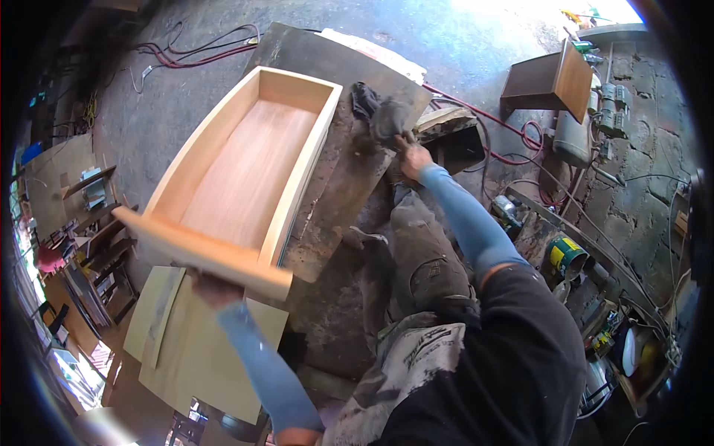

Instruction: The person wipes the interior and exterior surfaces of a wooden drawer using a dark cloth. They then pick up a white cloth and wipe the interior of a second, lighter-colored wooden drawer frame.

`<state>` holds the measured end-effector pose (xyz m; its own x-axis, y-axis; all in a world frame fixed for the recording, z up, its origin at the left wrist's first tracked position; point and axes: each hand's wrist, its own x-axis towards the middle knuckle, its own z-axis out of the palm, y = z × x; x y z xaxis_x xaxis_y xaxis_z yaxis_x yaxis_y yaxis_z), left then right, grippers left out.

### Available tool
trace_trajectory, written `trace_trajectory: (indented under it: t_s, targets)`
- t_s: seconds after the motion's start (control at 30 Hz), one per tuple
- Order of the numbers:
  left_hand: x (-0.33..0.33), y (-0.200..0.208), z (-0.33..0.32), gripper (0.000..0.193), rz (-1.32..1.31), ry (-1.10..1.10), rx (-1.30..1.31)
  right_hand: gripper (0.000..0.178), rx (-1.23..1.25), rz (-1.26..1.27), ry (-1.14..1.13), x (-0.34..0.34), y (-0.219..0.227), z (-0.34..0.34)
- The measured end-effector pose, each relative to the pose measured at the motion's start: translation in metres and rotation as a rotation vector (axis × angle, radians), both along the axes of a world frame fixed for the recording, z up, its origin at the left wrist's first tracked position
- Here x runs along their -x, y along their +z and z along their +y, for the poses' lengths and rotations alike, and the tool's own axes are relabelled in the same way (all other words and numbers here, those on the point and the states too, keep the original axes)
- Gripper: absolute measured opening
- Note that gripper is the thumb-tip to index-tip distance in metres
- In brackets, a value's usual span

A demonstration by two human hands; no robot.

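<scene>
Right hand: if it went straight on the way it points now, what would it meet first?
The grey cloth, which the right hand appears to touch; beyond, the dark cloth looks next in line, though depth is unclear.

Grey concrete floor (190, 100) spreading wide, stained in places; white glare (513, 16) blazing across it up top, toward right. Red hoses (167, 59) snaking over concrete. Far right, rough masonry wall (645, 123), grey tank (573, 141) beside it, brown wooden box (576, 80) close by. Over left, wooden boards (76, 299) crowding together, bright daylight (80, 377) flaring at rim.
</scene>
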<state>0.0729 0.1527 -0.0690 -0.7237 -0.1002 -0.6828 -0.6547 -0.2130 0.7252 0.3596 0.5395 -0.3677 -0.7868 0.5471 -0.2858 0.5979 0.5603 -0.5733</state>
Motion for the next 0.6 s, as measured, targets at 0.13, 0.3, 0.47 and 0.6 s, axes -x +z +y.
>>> trace_trajectory:
  t_s: [0.13, 0.3, 0.47, 0.6]
  targets:
    - [0.002, -0.092, 0.008, 0.068, 0.085, -0.081, 0.107, 0.053, -0.049, 0.107, -0.061, -0.069, 0.063, 0.037]
    - [0.0, -0.166, -0.086, 0.072, -0.179, -0.195, 0.179, 0.05, -0.116, -0.041, -0.139, -0.117, 0.057, 0.073]
    - [-0.014, -0.209, -0.09, 0.078, -0.247, -0.072, 0.046, 0.041, -0.191, -0.02, 0.14, -0.076, 0.05, 0.105]
    - [-0.004, -0.225, -0.074, 0.083, -0.304, 0.102, -0.095, 0.035, -0.078, 0.012, 0.133, -0.089, 0.118, 0.064]
